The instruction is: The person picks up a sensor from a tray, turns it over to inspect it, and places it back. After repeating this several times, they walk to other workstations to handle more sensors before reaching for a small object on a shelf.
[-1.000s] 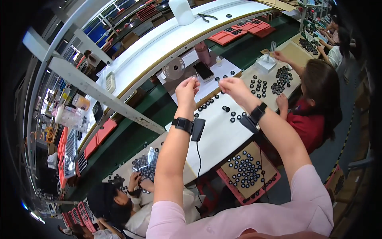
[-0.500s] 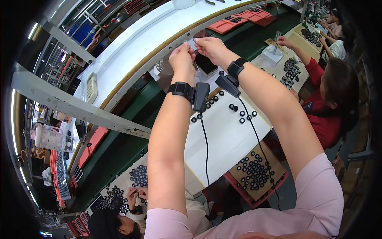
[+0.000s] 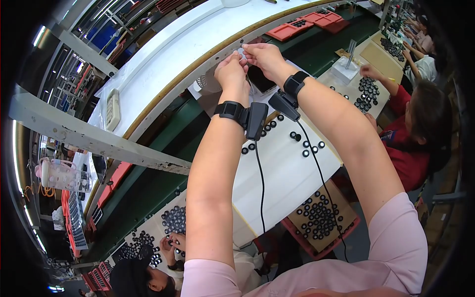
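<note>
Both arms stretch far out over the white work table, hands raised close together near the far rail. Between their fingertips shows a small pale, see-through disc (image 3: 241,51). My left hand (image 3: 231,73) is closed, its thumb and fingers pinching at the disc's near left side. On the other side, my right hand (image 3: 265,58) pinches it with thumb and forefinger. A dark flat device (image 3: 261,81) lies beneath the hands, partly hidden by them. Black ring-shaped parts (image 3: 269,126) lie in a loose row below the wrists, and more (image 3: 307,145) are scattered to their right.
A tray lined with brown board (image 3: 324,218) holds many black parts by my lap. A slanted metal beam (image 3: 99,141) crosses at left. Co-workers sit at right (image 3: 415,133) and lower left (image 3: 143,277). Red trays (image 3: 284,31) lie on the green belt. Cables hang from my wrist units.
The view has shifted slightly. The pale disc between my fingertips shows more clearly. The co-worker at right has moved a hand down from the metal upright on the white block.
</note>
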### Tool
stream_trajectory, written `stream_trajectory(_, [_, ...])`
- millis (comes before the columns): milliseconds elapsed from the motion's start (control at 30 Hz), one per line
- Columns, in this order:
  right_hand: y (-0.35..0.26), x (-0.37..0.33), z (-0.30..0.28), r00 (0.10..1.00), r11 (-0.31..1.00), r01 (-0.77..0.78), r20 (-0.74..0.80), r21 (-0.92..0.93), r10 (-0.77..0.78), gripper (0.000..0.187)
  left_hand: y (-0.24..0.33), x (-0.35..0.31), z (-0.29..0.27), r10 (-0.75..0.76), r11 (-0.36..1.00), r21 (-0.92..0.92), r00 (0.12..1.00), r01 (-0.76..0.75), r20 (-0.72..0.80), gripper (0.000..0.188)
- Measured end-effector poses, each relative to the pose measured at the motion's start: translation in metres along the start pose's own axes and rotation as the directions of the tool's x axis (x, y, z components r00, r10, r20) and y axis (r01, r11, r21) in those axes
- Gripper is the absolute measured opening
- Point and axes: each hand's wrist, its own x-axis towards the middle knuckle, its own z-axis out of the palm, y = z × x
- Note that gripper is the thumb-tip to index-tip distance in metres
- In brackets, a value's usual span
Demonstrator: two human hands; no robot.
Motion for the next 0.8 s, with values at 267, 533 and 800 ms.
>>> stream_trajectory(267, [-0.006,-0.004,-0.015,0.993,0.993,0.101,-0.049,-0.063,-0.105,0.017,0.000,-0.003,-0.011,-0.030,0.999,0.040,0.999,0.029,0.030,0.014])
stream_trajectory(533, [-0.009,0.009,-0.016,0.994,0.994,0.107,-0.005,-0.009,-0.107,0.012,-0.012,-0.016,-0.044,-0.138,0.990,0.027,0.986,0.136,0.089,0.013])
stream_trajectory(800, [-0.011,0.016,-0.015,1.000,1.000,0.017,0.020,-0.006,-0.017,0.015,-0.004,-0.032,-0.069,-0.165,0.985,0.060,0.984,0.161,0.072,0.017])
